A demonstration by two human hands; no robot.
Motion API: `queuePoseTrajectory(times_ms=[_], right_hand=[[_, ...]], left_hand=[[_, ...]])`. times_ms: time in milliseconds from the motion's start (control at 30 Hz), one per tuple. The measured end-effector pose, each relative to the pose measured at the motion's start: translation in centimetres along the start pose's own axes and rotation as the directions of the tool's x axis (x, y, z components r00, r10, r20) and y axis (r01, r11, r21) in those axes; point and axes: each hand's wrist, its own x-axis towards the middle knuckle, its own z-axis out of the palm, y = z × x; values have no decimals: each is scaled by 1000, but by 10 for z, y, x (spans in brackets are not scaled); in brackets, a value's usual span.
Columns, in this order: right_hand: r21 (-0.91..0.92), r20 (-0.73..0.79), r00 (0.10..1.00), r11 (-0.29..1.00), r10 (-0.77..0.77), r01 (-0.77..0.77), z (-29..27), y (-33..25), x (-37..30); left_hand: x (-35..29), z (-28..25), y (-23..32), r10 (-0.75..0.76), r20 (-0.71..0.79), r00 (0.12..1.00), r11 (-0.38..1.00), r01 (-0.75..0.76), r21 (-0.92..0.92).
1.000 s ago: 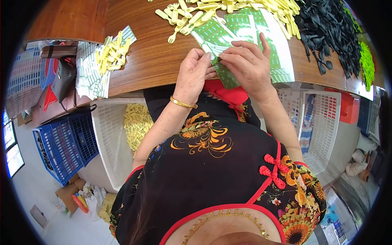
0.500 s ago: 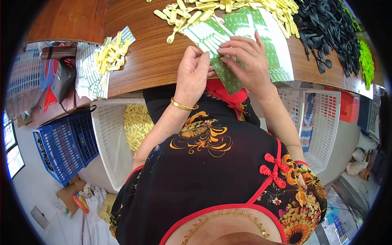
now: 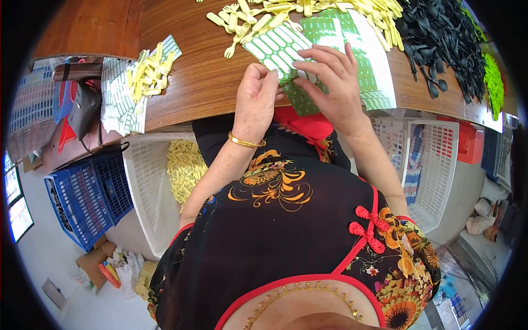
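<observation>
At the near edge of the wooden desk (image 3: 198, 82), both hands meet over a green sheet of white oval labels (image 3: 280, 52), which lies partly flat on the wood and partly lifted toward the body. The left hand (image 3: 256, 102) has its grip closed on the sheet's near edge, thumb on top and fingers curled beneath, while the right hand (image 3: 330, 82) rests spread over the sheet with fingertips pinching at it; whether it has a single label caught between them I cannot tell. The sheet looks thin, light and limp, likely to bend or crease if taken by one corner, so it seems best held along an edge with the other hand steadying it flat; its glossy backing is probably slippery, and the labels likely tacky once peeled. A gold bangle (image 3: 246, 142) sits on the left wrist. Just right of the sheet lies a second green and white label sheet (image 3: 368, 66), and beyond it a scatter of pale yellow plastic pieces (image 3: 308, 11). Farther right of the sheet is a heap of black plastic pieces (image 3: 440, 44) and, past that, a few bright green ones (image 3: 493, 80). Well left of the sheet, more label sheets (image 3: 118, 102) hang over the desk's edge with yellow pieces on them. Below the desk stand a white crate (image 3: 146, 187) holding yellow pieces, a blue crate (image 3: 91, 198) and another white crate (image 3: 434, 165).
</observation>
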Motion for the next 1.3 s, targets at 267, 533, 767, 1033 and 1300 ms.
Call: queuePoseTrajectory(times_ms=[267,533,767,1033,1300], right_hand=[[-1,47,997,998,-60,60,1,2,-5],[134,49,993,985,106,-112,-3,-6,4],[10,62,989,991,-131,130,-7,-1,-2],[616,-156,938,773,309,-152,-15,-4,-7],[-8,60,997,998,-54,54,3,-6,0]], left_hand=[[-1,2,-2,230,51,972,927,-235,291],[2,-3,-7,195,74,978,957,-206,202],[1,0,8,-70,26,997,994,72,-87],[11,-7,5,-48,-3,999,999,48,-12],[7,-6,3,-100,-7,995,995,100,-6]])
